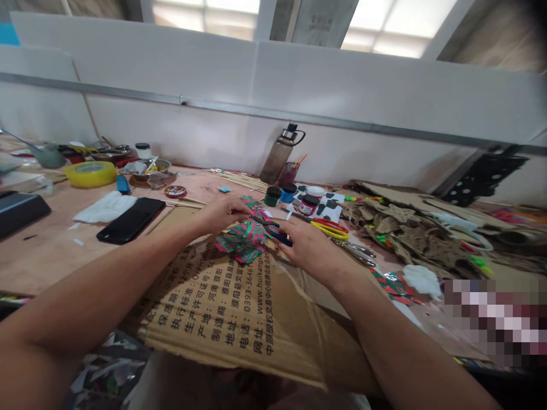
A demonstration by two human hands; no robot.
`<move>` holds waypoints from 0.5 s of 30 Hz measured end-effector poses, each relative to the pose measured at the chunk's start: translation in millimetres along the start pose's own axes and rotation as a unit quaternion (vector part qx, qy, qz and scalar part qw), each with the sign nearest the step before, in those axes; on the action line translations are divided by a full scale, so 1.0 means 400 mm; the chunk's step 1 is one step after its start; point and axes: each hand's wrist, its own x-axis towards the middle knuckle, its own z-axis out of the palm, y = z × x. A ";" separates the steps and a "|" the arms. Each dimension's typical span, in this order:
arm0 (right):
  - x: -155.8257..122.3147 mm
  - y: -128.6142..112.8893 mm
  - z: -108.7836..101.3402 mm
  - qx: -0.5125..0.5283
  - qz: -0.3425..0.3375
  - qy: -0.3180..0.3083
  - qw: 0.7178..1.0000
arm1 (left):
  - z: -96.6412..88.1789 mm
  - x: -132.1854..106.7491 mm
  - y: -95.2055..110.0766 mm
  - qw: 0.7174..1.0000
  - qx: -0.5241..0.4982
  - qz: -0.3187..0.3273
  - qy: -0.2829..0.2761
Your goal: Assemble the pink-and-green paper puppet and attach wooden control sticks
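A pink and green patterned craft piece (245,239), shaped like a star or flower with small beads on it, lies over the printed cardboard sheet (277,302). My left hand (224,215) is closed, its fingers pinching the upper edge of this piece. From the other side, my right hand (305,245) grips a pair of pliers (277,233) with dark blue handles. Their metal jaws reach across the top of the craft piece, near my left fingertips. Exactly what the jaws touch is too small to tell.
Yellow and red-handled scissors (331,229) and paint jars (273,196) lie beyond my right hand. A bottle (277,154) stands near the wall. Brown cut-out shapes (397,228) are heaped at right. At left are a black phone (130,221) and yellow tape (90,173).
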 end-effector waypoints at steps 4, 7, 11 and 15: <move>-0.001 -0.001 0.001 -0.003 0.005 -0.004 1.000 | -0.001 -0.001 0.001 1.000 0.002 0.003 -0.005; -0.002 0.002 0.004 0.007 0.005 -0.002 1.000 | -0.002 -0.003 0.002 1.000 -0.001 0.003 -0.008; -0.001 0.005 0.009 0.016 0.006 0.003 1.000 | 0.000 -0.003 -0.002 1.000 0.000 0.005 -0.008; -0.001 0.006 0.013 0.016 -0.002 0.006 1.000 | -0.001 -0.003 -0.006 1.000 0.001 0.012 -0.012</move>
